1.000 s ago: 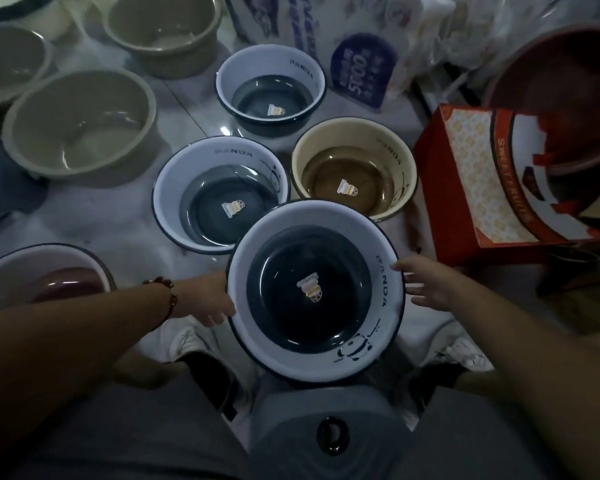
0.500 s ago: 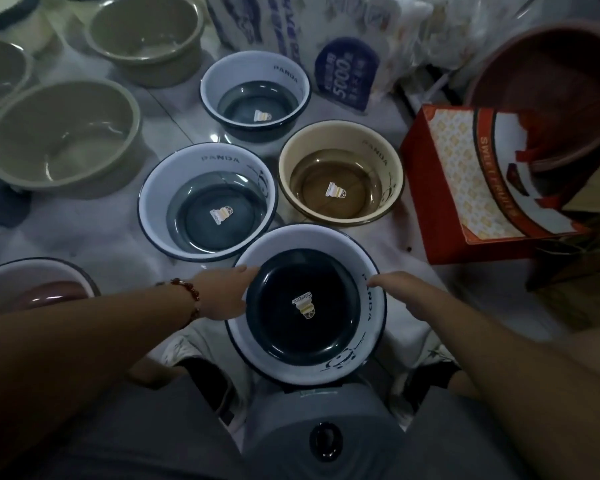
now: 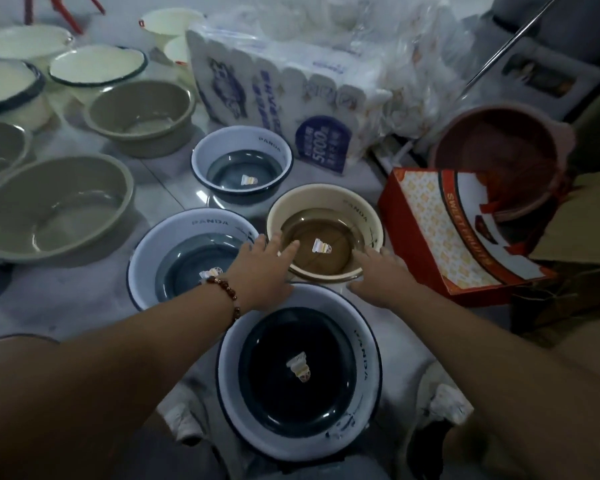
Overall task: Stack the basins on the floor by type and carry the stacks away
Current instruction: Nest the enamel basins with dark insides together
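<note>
Across the top centre of the frame lies the biggest thing, a white wrapped pack of paper rolls (image 3: 284, 88), and at the upper right a reddish-brown tub (image 3: 499, 161) stands behind a red gift box (image 3: 447, 230). At the left edge sits a grey-green oval basin (image 3: 54, 209), with more grey-green and cream basins above it. At bottom centre rests a white basin with a dark bottom (image 3: 300, 372); two paler ones of the same kind lie at centre left (image 3: 187, 258) and upper centre (image 3: 242, 164). The beige basin (image 3: 324, 233) sits at centre. The left hand (image 3: 264, 268), fingers straight and slightly spread, reaches over its near-left rim; the right hand (image 3: 381, 271), fingers extended, lies at its near-right rim.
</note>
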